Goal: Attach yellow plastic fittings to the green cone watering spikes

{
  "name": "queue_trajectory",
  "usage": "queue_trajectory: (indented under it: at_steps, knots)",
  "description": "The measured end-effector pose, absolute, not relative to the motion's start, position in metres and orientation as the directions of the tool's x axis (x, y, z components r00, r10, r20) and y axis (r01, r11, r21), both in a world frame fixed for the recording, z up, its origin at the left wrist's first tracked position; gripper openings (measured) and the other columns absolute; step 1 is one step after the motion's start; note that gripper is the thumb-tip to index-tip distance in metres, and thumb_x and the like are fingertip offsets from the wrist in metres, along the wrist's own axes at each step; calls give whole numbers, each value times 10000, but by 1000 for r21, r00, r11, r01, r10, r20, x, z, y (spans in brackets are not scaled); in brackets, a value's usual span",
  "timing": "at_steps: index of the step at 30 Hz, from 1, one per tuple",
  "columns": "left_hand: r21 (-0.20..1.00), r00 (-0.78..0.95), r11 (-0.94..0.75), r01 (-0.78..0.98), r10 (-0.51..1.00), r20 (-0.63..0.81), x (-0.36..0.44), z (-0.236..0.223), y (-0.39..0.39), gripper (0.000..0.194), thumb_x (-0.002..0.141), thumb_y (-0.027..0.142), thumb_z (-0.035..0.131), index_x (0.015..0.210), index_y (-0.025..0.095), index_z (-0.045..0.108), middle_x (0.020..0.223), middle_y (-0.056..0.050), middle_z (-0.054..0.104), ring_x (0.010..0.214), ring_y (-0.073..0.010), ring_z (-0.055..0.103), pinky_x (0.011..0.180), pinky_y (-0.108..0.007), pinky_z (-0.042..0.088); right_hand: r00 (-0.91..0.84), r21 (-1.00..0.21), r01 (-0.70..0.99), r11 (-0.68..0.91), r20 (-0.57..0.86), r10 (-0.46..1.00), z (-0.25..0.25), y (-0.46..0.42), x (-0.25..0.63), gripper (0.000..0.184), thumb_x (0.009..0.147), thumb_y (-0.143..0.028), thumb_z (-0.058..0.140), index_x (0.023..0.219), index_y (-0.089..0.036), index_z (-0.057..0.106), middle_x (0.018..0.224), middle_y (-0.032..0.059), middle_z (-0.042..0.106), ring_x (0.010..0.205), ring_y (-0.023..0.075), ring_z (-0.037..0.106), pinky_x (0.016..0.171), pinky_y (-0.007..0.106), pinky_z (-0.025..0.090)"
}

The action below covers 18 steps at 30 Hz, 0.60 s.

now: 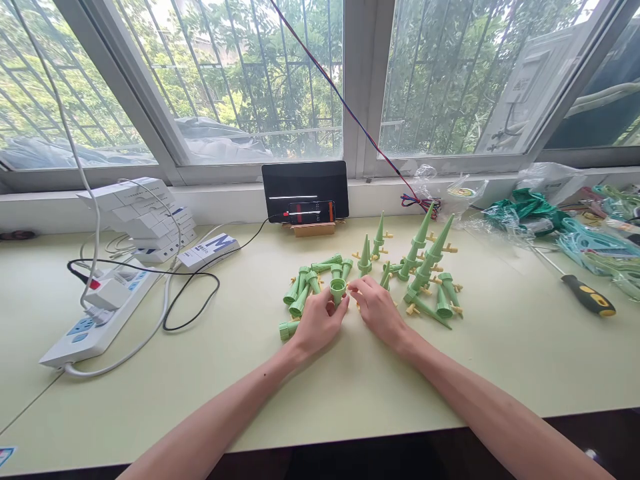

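My left hand (318, 321) is closed around a green plastic cone spike (338, 289), its round open end facing up toward me. My right hand (376, 309) pinches a small yellowish part right beside that spike; the part is too small to make out. Behind my left hand lies a pile of green spikes (304, 285) on their sides. Behind my right hand, more green spikes with small yellow valves (425, 267) stand or lean point-up. All rest on a pale green table (250, 373).
A white power strip (95, 313) with plugs and black and white cables lies at left, white boxes (145, 217) behind it. A phone (311, 213) leans on a dark tablet by the window. A screwdriver (583, 292) and green packaged items (530, 210) sit at right.
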State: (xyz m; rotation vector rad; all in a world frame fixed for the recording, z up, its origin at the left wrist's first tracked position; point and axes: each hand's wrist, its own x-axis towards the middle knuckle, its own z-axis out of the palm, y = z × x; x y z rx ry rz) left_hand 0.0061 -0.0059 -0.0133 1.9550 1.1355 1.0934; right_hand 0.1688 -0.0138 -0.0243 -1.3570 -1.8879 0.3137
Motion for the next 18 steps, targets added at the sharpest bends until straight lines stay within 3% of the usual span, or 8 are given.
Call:
queue_trajectory:
  at_steps: [12,18]
  knots:
    - [780,292,-433,451,898,329,5,-19,-3,381,886,430,552,649,203,360,520,51,424,467,-87,353,462,-248,268,-116,-590,698,406,467,877,-25,-13,168,192,977,-161,419,958,-208,604,952,40,583,705,143,562,674,257,433]
    - [816,304,-417,400,900,311,5,-17,-4,341,883,453,554,685,195,452,549,30,487,471,-100,409,469,-253,311,-111,-624,626,468,523,845,-20,-15,167,210,988,-172,389,993,-205,596,969,59,572,749,155,567,676,264,449]
